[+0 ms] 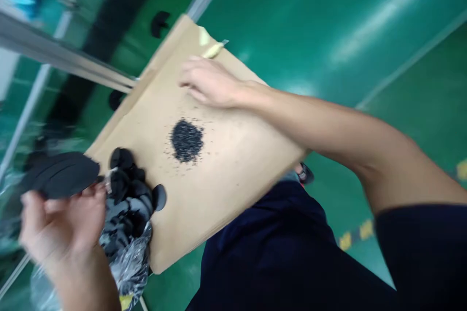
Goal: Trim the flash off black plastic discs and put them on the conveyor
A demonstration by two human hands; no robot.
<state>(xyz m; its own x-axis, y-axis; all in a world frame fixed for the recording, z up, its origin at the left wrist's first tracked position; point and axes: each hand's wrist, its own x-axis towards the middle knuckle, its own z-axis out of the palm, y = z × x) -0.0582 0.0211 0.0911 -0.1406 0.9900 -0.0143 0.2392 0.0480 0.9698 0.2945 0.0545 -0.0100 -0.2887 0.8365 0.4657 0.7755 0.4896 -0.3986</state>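
Note:
My left hand (62, 226) is closed round a fanned stack of flat black pieces (60, 174), held at the lower left above a clear plastic bag (127, 262). The bag holds several black round discs (131, 189) that spill onto a brown cardboard sheet (226, 175). My right hand (207, 82) lies flat on the far part of the cardboard, fingers stretched out, holding nothing. A small heap of black crumbs (187, 141) sits in the middle of the sheet, just below that hand.
The cardboard rests over my lap in dark trousers (270, 248). Under it is a green floor (328, 19) with pale lines. A metal rail (62, 56) runs at the upper left. Two loose black pieces (159, 22) lie on the floor beyond the sheet.

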